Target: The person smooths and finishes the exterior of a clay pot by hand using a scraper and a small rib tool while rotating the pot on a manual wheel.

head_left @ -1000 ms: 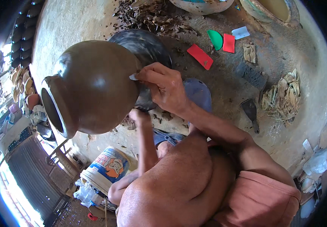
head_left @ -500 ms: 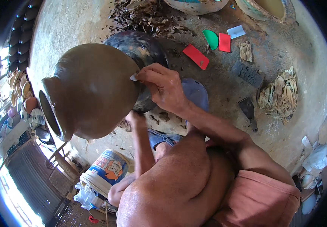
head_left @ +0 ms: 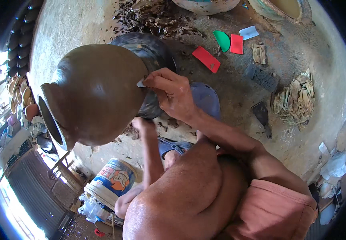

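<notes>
A large brown clay pot (head_left: 101,94) rests on a round, mottled dark wheel (head_left: 153,48), its flared mouth toward the lower left. My right hand (head_left: 171,93) is closed in a pinch on a small, thin, pale scraper (head_left: 141,83), whose edge meets the pot's wall near its base. Below it, my left hand (head_left: 144,125) is by the pot's underside and the wheel's near edge. The pot hides part of that hand, and its fingers do not show clearly.
Clay shavings (head_left: 157,18) lie beyond the wheel. To the right are red cards (head_left: 207,59), a green half-disc (head_left: 222,41), a dark block (head_left: 263,78), a putty knife (head_left: 262,117) and a crumpled cloth (head_left: 298,98). A bucket (head_left: 115,178) stands at lower left.
The wheel's mottled pattern has shifted, and the pot's rim sits slightly differently. My right hand keeps the scraper at nearly the same spot; my left hand has barely moved.
</notes>
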Available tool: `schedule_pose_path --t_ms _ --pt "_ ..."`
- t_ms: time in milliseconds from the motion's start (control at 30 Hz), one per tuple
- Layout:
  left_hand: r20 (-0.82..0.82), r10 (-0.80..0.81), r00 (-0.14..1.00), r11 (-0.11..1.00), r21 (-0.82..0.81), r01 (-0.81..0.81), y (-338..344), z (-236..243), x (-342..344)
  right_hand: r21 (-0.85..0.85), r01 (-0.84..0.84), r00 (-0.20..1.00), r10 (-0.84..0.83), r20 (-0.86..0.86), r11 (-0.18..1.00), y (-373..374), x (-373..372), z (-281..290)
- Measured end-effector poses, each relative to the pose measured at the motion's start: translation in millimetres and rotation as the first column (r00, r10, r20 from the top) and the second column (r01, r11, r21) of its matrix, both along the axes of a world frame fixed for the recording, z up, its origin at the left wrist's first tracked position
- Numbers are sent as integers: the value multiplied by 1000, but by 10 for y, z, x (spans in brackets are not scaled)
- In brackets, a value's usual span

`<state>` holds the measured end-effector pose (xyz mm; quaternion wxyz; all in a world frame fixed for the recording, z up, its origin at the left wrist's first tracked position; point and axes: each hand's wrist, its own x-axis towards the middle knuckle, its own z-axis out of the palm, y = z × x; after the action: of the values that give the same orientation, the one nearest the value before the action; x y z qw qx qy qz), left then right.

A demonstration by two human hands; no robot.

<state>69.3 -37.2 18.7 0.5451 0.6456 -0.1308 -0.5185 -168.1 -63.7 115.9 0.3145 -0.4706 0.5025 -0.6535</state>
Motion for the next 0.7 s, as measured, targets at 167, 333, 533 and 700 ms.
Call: schedule_pose_path --t_ms 167,333,533,700 --pt "-332 -114 936 961 202 189 711 234 -920 6 5 1000 -5 27 1000 -3 -2 -117" --pt "-270 -151 951 954 212 212 31 323 -61 50 -18 1000 18 4 999 -38 -46 -64" --pt "-76 211 975 962 194 -193 295 -11 -516 28 -8 1000 9 -18 1000 -3 6 -119" --pt "-358 -96 929 886 395 244 537 520 -969 40 9 999 -10 32 999 24 -82 -135"
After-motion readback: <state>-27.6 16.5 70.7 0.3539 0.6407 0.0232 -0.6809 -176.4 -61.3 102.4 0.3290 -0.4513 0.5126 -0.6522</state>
